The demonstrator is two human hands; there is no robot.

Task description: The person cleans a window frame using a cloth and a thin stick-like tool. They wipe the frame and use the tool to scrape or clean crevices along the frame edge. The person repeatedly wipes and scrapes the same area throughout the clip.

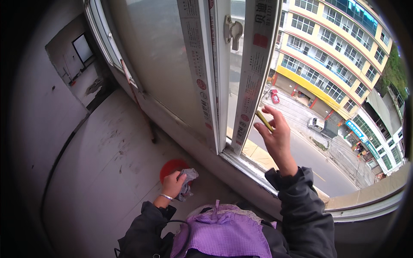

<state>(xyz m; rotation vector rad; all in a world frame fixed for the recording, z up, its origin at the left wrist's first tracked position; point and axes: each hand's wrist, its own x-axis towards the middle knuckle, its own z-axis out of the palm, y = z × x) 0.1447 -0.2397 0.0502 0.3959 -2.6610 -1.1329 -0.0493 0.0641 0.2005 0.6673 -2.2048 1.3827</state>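
Note:
My left hand [172, 186] grips a crumpled grey cloth [187, 181] above a red bucket or basin [169, 166], which stands on the floor and is partly hidden by the hand. My right hand [278, 137] is raised at the open window side, holding a slim yellow-green tool [265, 122] between thumb and fingers. The tool's far end is close to the outer edge of a window sash [253, 71]; whether it touches cannot be told. Printed protective film covers the sash frame, and a handle [233, 32] is mounted on the upright left of it.
A long thin pole [137, 100] leans against the windows at left. Below the opening runs the sliding track [258, 175] and a tiled outer ledge [255, 151]. Beyond it, far down, lie a street [303, 167] and a yellow building [326, 51]. A purple checked apron [222, 235] covers my front.

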